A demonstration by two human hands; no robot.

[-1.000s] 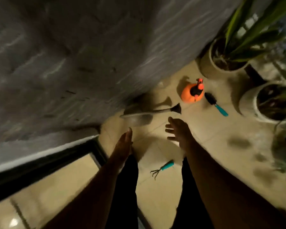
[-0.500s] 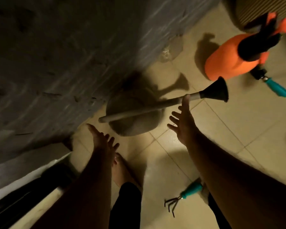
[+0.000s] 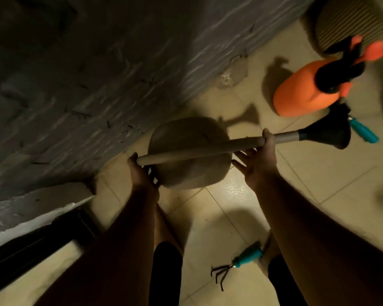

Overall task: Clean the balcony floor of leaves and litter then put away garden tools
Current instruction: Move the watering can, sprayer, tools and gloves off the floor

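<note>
orange sprayer [image 3: 301, 96], teal-handled rake [image 3: 241, 261], beige tiled floor [image 3: 307, 177], grey wall [image 3: 97, 62].

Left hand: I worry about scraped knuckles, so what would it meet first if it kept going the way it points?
Probably the grey wall, just beyond the left hand and the stick; depth unclear.
</note>
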